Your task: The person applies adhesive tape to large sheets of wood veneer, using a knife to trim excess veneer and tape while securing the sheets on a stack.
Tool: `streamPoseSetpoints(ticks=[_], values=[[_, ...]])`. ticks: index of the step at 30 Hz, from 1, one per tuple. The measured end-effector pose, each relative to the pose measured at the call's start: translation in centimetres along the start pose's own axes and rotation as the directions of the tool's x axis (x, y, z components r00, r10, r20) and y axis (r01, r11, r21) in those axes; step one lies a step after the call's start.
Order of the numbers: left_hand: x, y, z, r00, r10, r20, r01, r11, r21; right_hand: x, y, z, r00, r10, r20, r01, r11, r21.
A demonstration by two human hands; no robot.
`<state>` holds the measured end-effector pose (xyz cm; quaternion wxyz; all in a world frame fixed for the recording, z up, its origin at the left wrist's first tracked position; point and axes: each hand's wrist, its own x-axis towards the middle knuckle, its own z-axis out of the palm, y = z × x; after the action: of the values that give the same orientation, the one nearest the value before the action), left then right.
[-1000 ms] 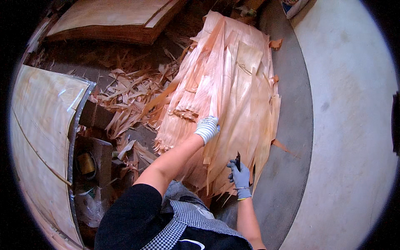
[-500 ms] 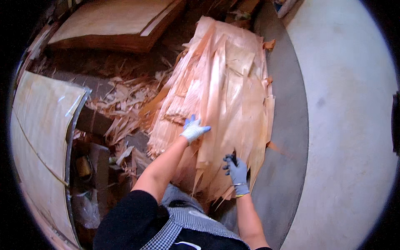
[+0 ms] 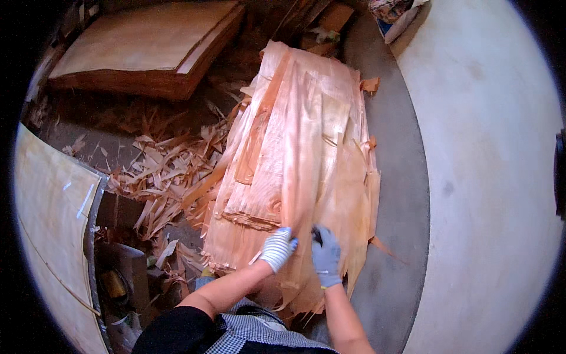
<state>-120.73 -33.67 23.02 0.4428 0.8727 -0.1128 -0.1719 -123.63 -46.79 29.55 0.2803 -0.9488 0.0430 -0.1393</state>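
The veneer stack (image 3: 300,159) occupies frame centre, its long axis running from the lower centre toward the upper centre, tilted slightly right. The left hand (image 3: 278,248) rests on its near end, fingers curled, nothing visibly clamped. The right hand (image 3: 325,255), just beside, is closed around a small dark tool (image 3: 317,235).

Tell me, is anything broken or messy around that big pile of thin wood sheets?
Yes. The veneer sheets under the gloved left hand and right hand are split and ragged along their edges, not neatly squared. Torn wood strips lie scattered on the floor to the left, while the flat board stack behind looks tidy.
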Motion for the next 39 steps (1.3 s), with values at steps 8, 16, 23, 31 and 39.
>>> streamPoseSetpoints(ticks=[8, 16, 23, 31, 39], values=[[4.0, 1.3, 1.2, 0.897, 0.199, 0.395, -0.215, 0.977, -0.004, 9.6, 0.3, 5.7, 0.936, 0.279, 0.213, -0.176, 0.899, -0.402], [10.0, -8.6, -4.6, 0.96, -0.141, -0.24, 0.2, 0.949, 0.242, 7.5, 1.8, 9.0, 0.857, 0.357, 0.372, -0.224, 0.907, -0.356], [10.1, -7.4, -4.4, 0.943, -0.24, -0.23, 0.212, 0.967, -0.143, 8.1, -0.4, 10.7, 0.832, 0.467, 0.299, -0.326, 0.848, -0.417], [8.8, -10.4, -3.6, 0.912, -0.321, -0.254, 0.229, 0.915, -0.333, 6.6, -1.2, 12.5, 0.852, 0.508, 0.128, -0.406, 0.794, -0.452], [8.7, -12.6, -6.0, 0.927, -0.309, -0.213, 0.257, 0.936, -0.24, 7.5, 4.6, 6.0, 0.872, 0.466, 0.149, -0.468, 0.884, -0.024]])
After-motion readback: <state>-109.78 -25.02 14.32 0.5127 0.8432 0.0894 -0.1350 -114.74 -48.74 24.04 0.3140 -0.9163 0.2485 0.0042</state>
